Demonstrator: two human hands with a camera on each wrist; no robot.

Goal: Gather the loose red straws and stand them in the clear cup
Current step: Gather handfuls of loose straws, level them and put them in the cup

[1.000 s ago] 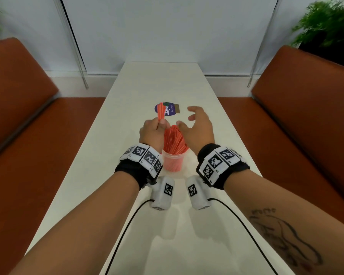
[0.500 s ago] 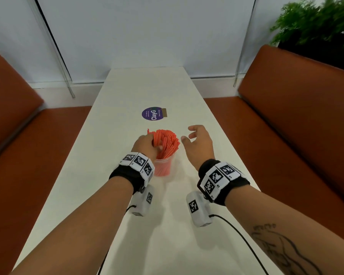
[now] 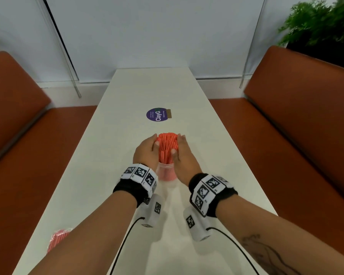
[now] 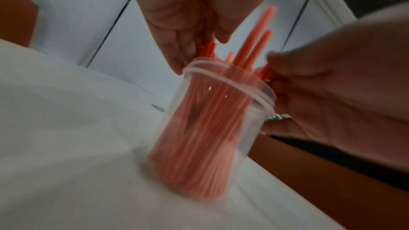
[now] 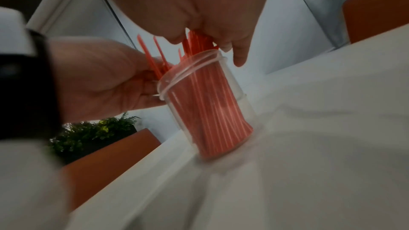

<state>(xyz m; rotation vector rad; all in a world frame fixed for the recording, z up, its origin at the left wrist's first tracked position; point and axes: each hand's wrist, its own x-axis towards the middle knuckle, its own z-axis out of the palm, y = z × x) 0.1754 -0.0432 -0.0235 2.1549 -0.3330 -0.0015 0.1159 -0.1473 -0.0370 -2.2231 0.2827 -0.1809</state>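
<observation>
Both hands cupped round straws (image 3: 166, 144): left hand (image 3: 145, 150), right hand (image 3: 184, 155) press the fanned tops together, upright in clear cup (image 3: 166, 171).

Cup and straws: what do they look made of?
Cup: clear, thin plastic, judging by the see-through wall and rolled rim.
Straws: probably plastic, glossy red with faint pale stripes; paper cannot be ruled out.

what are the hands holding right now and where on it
Both hands cup the red straws by the part that sticks up above the rim of the clear cup: left hand on one side, right hand on the other.
</observation>
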